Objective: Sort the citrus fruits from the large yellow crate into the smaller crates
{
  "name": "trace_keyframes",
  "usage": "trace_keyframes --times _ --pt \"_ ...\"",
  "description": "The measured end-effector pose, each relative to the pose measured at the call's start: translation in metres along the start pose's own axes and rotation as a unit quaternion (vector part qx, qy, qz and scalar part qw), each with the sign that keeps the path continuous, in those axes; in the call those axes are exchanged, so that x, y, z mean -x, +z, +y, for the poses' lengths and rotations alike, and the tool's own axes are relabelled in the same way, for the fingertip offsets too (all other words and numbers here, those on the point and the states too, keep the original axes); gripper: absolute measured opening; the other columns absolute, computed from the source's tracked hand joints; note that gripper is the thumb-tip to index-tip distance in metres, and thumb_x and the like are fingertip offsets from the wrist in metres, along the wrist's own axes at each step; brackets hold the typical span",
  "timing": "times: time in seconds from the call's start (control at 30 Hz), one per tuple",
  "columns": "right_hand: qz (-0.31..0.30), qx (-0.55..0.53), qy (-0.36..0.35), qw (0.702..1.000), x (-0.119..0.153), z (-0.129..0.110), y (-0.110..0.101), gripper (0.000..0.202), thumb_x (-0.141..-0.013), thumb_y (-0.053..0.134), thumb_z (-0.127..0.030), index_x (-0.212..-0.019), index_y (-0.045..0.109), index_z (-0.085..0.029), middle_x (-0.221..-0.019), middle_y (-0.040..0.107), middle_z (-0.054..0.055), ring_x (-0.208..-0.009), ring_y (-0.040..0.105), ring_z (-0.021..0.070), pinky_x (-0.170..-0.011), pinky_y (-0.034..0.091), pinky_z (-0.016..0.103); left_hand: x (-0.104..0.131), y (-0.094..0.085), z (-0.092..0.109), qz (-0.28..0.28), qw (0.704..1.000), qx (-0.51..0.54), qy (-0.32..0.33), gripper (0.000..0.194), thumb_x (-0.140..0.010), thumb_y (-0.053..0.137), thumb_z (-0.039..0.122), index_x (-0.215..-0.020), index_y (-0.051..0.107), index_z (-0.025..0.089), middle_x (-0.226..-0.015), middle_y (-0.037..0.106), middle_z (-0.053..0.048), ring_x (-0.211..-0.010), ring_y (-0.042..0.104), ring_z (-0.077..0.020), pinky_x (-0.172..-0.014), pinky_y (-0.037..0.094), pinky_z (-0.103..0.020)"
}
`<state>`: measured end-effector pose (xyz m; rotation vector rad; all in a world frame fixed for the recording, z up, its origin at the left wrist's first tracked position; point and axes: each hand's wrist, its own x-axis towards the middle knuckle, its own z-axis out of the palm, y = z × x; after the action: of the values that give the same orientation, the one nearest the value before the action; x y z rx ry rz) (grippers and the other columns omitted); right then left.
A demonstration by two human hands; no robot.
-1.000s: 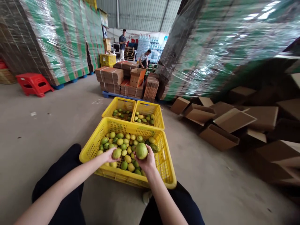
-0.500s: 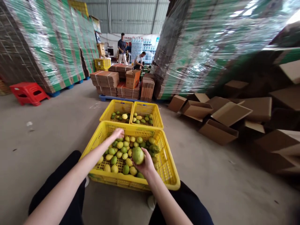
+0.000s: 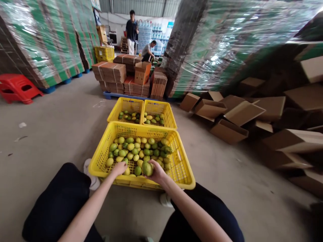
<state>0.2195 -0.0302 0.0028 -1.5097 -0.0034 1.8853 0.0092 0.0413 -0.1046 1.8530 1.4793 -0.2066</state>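
A large yellow crate (image 3: 185,168) stands in front of me with many yellow and green lemons (image 3: 130,147) spread over its bottom. In my right hand (image 3: 157,173) is a big green-yellow lemon (image 3: 147,168), gripped above the crate's near side. My left hand (image 3: 119,169) reaches over the front rim, low among the lemons, its fingers curled together beside a green one. What these fingers hold, if anything, is hidden. Two smaller-looking yellow crates, the left one (image 3: 112,112) and the right one (image 3: 172,117), touch the far side and contain some lemons.
Behind the crates, flattened cartons (image 3: 111,72) are stacked on a blue pallet (image 3: 113,95). Open cardboard boxes (image 3: 228,131) lie heaped at the right. Wrapped green stacks (image 3: 202,60) rise on both sides. A red stool (image 3: 19,88) stands at left. Two people (image 3: 131,32) are at the back.
My left hand has drawn back from the crate's far side to its near side. A yellow lemon seen at the far left crate no longer shows there. My right hand keeps its lemon, slightly lower.
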Motion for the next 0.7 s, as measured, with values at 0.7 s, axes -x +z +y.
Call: trace_keyframes --times 0.7 --pt "0.192 0.574 -0.355 0.712 -0.023 -0.107 -0.021 0.007 -0.078 0.063 -0.017 -0.074 0.066 -0.022 -0.076 0.07 0.008 -0.085 0.068 0.0272 -0.08 0.052 0.036 0.004 -0.003 0.004 -0.024 0.999 0.004 0.038 0.029 -0.1 0.042 0.024 -0.097 0.071 0.017 -0.101 0.075 -0.007 -0.098 0.068 -0.0195 -0.088 0.048 -0.027"
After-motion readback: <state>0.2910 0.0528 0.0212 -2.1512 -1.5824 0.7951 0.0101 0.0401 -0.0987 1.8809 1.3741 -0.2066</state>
